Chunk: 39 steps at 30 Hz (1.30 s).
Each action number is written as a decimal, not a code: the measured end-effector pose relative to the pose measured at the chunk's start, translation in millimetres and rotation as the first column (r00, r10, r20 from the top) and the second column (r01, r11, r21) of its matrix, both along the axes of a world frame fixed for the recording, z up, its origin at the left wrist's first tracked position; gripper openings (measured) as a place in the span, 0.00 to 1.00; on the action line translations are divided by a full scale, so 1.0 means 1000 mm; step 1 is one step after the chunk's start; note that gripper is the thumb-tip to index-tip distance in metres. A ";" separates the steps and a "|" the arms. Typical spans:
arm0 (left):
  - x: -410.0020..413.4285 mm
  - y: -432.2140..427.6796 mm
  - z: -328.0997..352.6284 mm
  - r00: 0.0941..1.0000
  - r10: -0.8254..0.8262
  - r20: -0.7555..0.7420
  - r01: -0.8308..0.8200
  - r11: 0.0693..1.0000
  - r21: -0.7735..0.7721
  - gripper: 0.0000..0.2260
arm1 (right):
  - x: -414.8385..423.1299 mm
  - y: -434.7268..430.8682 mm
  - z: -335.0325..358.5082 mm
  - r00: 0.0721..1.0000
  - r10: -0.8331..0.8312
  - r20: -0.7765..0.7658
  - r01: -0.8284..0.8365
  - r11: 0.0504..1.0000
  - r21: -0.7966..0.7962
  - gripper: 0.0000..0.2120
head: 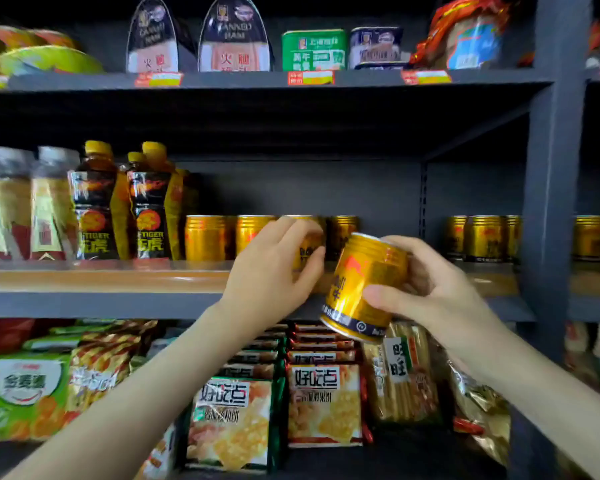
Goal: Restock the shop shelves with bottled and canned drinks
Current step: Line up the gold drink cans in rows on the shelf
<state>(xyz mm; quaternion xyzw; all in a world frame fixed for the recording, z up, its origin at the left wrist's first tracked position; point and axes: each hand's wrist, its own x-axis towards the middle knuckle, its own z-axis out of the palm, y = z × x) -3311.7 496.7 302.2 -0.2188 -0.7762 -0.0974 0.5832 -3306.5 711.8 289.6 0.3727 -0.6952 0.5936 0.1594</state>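
Shelf (101, 282): left hand (271, 268) grips upright can (309, 251), right hand (430, 289) tilted can (361, 289).

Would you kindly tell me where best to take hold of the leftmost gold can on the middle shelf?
Probably by its ribbed upper part, from the front and above. The leftmost gold can stands upright, with a Hi-Tiger bottle tight on one side and another can close on the other; its front and top are open.

The left hand (271, 268) covers most of a gold metal drink can (309, 250); the silver foil pouches (7, 202) at far left are blurred
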 end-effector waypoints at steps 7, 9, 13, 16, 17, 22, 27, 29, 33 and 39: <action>-0.035 -0.010 0.041 0.979 0.200 0.048 -0.174 0.929 -0.326 0.21 | -0.034 0.002 0.063 0.994 -0.080 0.080 0.088 0.990 -0.106 0.25; -0.042 -0.011 0.048 0.976 0.215 0.045 -0.183 0.910 -0.372 0.21 | -0.051 0.000 0.075 0.988 -0.131 0.082 0.137 0.988 -0.069 0.23; -0.049 -0.011 0.056 0.979 0.189 0.078 -0.133 0.879 -0.458 0.22 | -0.085 -0.006 0.087 0.952 -0.300 0.060 0.287 0.945 0.158 0.22; -0.053 -0.013 0.061 0.966 0.199 0.166 -0.094 0.866 -0.492 0.20 | -0.102 -0.014 0.089 0.931 -0.362 0.038 0.333 0.890 0.313 0.21; -0.055 -0.015 0.063 0.966 0.191 0.174 -0.083 0.868 -0.490 0.19 | -0.107 -0.017 0.090 0.929 -0.367 0.042 0.330 0.876 0.352 0.21; -0.065 -0.025 0.069 0.962 0.239 0.131 -0.130 0.826 -0.549 0.20 | -0.129 -0.030 0.093 0.938 -0.337 0.082 0.262 0.843 0.469 0.22; -0.071 -0.026 0.069 0.969 0.233 0.079 -0.145 0.800 -0.583 0.21 | -0.151 -0.040 0.089 0.935 -0.349 0.065 0.259 0.796 0.547 0.21; -0.073 -0.028 0.071 0.971 0.233 0.045 -0.161 0.787 -0.596 0.21 | -0.159 -0.042 0.089 0.931 -0.363 0.027 0.283 0.768 0.574 0.20; -0.078 -0.032 0.071 0.970 0.218 -0.110 -0.236 0.724 -0.648 0.22 | -0.168 -0.039 0.090 0.928 -0.361 -0.088 0.319 0.654 0.686 0.23; -0.083 -0.031 0.067 0.968 0.178 -0.179 -0.251 0.740 -0.623 0.20 | -0.170 -0.040 0.092 0.932 -0.320 -0.172 0.322 0.512 0.796 0.32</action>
